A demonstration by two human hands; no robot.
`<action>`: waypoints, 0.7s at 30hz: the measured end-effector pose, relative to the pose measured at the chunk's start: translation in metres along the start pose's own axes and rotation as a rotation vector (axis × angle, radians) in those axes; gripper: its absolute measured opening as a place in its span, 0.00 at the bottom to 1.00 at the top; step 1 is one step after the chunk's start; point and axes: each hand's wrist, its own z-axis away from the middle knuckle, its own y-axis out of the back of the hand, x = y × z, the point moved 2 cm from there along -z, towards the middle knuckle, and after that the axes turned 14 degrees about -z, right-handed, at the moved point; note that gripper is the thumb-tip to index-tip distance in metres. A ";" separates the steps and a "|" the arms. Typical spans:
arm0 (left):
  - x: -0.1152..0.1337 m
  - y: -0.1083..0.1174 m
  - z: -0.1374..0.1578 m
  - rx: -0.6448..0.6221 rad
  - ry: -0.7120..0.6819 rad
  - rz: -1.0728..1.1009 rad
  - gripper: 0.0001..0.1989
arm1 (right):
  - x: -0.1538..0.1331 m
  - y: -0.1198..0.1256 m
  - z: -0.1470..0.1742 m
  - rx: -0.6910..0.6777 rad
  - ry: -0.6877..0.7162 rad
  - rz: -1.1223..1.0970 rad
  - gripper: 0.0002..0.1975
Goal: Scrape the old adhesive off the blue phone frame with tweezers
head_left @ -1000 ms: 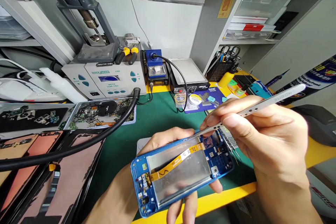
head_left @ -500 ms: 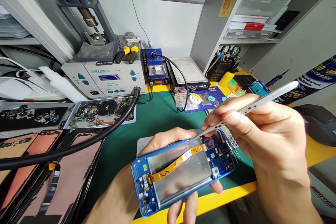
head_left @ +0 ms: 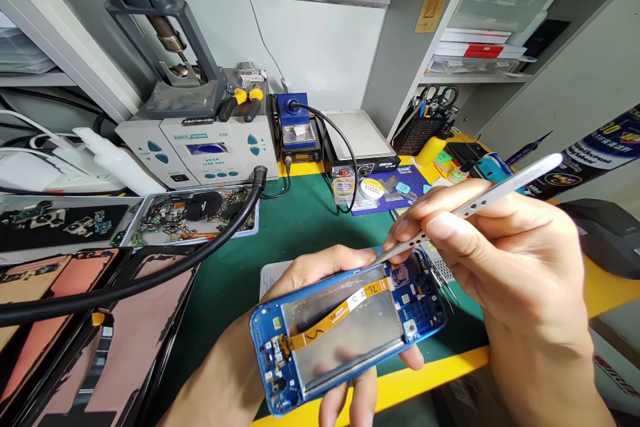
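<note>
A blue phone frame is held tilted above the green mat by my left hand, its thumb along the upper edge and its fingers underneath. An orange flex cable crosses the bare metal battery bay diagonally. My right hand pinches a pair of metal tweezers with round holes along the side. The tips reach the frame's upper edge, close beside my left thumb. Whether they grip anything there is hard to make out.
A hot-air station stands at the back left, its black hose crossing the left side. Phone screens lie below a tray of circuit boards. Behind the hands are a soldering station and a heating plate.
Both hands stay almost in place. The tweezers have shifted very slightly, their rear end moving a little to the left.
</note>
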 end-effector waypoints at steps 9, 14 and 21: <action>0.004 -0.005 -0.001 0.002 -0.021 -0.004 0.45 | 0.001 0.001 -0.001 0.038 0.006 -0.028 0.03; 0.006 -0.006 -0.001 0.147 -0.270 0.060 0.47 | -0.009 0.002 0.005 0.200 0.068 -0.009 0.05; 0.003 -0.017 0.003 0.475 -0.754 0.068 0.36 | -0.004 -0.039 0.037 0.347 0.161 0.159 0.05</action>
